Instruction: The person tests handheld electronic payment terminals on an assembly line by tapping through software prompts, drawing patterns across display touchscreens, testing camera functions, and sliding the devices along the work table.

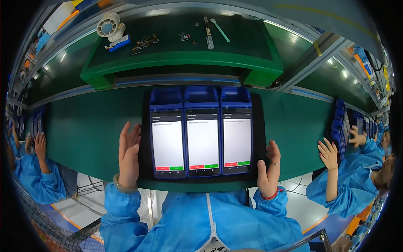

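Observation:
Three blue handheld payment terminals lie side by side in front of me: a left one (168,145), a middle one (202,145) and a right one (237,145). Each screen is lit white, with a red and a green button along the bottom. Under them is a black mat (258,122). My left hand (129,157) is raised beside the mat's left edge, fingers stretched and apart, holding nothing. At the right edge my right hand (269,170) stands with thumb and fingers spread, also holding nothing. Neither hand grips a terminal.
Behind the terminals, a raised green shelf (180,63) bears a small white fan (110,27), a blue battery pack (119,43), small cards and parts (145,43), a knife-like pen tool (208,33) and a pale green stick (220,30). Co-workers' hands (328,154) (40,147) work on both sides.

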Tool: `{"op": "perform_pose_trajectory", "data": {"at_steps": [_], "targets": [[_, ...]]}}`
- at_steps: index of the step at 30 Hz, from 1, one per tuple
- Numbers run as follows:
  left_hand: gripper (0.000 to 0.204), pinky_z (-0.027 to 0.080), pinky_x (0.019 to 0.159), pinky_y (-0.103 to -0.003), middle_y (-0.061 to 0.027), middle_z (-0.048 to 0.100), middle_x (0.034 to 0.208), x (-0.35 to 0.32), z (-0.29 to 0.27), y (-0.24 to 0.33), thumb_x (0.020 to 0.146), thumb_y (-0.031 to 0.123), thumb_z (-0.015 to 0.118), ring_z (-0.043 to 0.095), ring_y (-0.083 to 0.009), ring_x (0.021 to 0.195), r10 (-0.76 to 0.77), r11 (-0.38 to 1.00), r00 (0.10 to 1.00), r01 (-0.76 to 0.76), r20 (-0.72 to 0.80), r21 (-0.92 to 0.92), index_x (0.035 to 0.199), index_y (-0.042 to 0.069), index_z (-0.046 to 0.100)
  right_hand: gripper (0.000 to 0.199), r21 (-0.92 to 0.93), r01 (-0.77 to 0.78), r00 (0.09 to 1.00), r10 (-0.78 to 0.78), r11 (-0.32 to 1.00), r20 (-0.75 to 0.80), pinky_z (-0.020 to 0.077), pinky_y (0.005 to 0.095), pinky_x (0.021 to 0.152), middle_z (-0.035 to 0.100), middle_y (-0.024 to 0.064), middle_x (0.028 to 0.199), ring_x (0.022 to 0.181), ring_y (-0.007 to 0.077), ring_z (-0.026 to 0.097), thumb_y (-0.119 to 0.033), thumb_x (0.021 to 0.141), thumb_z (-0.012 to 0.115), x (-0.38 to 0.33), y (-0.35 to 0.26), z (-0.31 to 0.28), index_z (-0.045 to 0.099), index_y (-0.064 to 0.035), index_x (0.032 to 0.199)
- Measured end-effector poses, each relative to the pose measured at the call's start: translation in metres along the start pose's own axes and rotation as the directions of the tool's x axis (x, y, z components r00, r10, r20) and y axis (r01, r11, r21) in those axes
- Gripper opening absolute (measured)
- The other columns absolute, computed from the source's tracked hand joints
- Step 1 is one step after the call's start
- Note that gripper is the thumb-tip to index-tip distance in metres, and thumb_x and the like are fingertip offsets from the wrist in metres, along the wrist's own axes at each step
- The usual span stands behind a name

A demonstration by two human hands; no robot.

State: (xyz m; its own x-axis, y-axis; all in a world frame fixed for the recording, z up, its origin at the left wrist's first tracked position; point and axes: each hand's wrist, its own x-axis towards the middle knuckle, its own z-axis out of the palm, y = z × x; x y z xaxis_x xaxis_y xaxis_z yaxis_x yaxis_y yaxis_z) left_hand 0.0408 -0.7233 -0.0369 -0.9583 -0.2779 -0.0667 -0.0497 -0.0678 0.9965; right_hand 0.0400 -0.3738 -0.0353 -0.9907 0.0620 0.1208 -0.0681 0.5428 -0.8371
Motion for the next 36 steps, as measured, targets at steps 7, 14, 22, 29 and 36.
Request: {"op": "perform_pose_trajectory", "data": {"at_steps": [7,14,22,29,36], "targets": [[0.086,0.009,0.113,-0.042,-0.0231,0.018,0.146,-0.013,0.063,-0.003,0.062,0.004,0.043,0.014,-0.0339,0.138,-0.058,0.980,0.984,0.089,0.171,-0.177,0.143,0.009,0.015,0.035,-0.357,0.231,0.949,-0.290,0.905,-0.120,0.0425,0.0387,0.085,0.046,0.0185,0.112,0.102,0.0326,0.048,0.001,0.070,0.063,-0.012,-0.009,-0.012,0.061,-0.0017,0.105],[0.094,0.009,0.112,-0.044,-0.0256,0.018,0.145,-0.014,0.087,-0.004,0.056,0.010,0.046,0.013,-0.0372,0.138,-0.056,0.990,0.970,0.085,0.236,-0.112,0.144,0.008,0.013,0.036,-0.463,0.523,0.846,-0.499,0.715,0.186,0.0325,0.0366,0.081,0.054,0.0050,0.096,0.089,0.0209,0.048,-0.018,0.061,0.071,-0.013,-0.041,0.013,0.069,-0.0165,0.097],[0.092,0.012,0.112,-0.043,-0.0199,0.017,0.147,-0.017,0.081,-0.004,0.058,0.001,0.047,0.013,-0.0331,0.138,-0.068,0.987,0.950,0.109,0.305,-0.117,0.144,0.012,0.014,0.037,-0.382,0.462,0.882,-0.461,0.800,0.101,0.0366,0.0350,0.070,0.053,0.0100,0.094,0.081,0.0239,0.047,-0.004,0.064,0.065,0.008,-0.044,0.008,0.066,-0.0086,0.101],[0.084,0.023,0.109,-0.042,-0.0188,0.025,0.143,-0.021,0.080,-0.009,0.064,-0.004,0.047,0.025,-0.0310,0.134,-0.001,1.000,0.962,0.006,0.274,-0.017,0.142,0.010,0.018,0.033,-0.464,0.547,0.832,-0.514,0.697,0.209,0.0372,0.0362,0.075,0.052,0.0079,0.094,0.082,0.0231,0.048,-0.009,0.070,0.065,0.048,-0.071,0.030,0.066,-0.0103,0.103],[0.079,0.028,0.107,-0.042,-0.0194,0.032,0.137,-0.020,0.079,-0.007,0.066,-0.003,0.048,0.033,-0.0306,0.130,-0.009,0.999,0.969,0.019,0.245,-0.042,0.139,0.007,0.022,0.034,-0.518,0.577,0.806,-0.541,0.631,0.239,0.0345,0.0380,0.079,0.051,0.0084,0.101,0.089,0.0243,0.048,-0.018,0.074,0.064,0.063,-0.088,0.056,0.066,-0.0146,0.107]]}}
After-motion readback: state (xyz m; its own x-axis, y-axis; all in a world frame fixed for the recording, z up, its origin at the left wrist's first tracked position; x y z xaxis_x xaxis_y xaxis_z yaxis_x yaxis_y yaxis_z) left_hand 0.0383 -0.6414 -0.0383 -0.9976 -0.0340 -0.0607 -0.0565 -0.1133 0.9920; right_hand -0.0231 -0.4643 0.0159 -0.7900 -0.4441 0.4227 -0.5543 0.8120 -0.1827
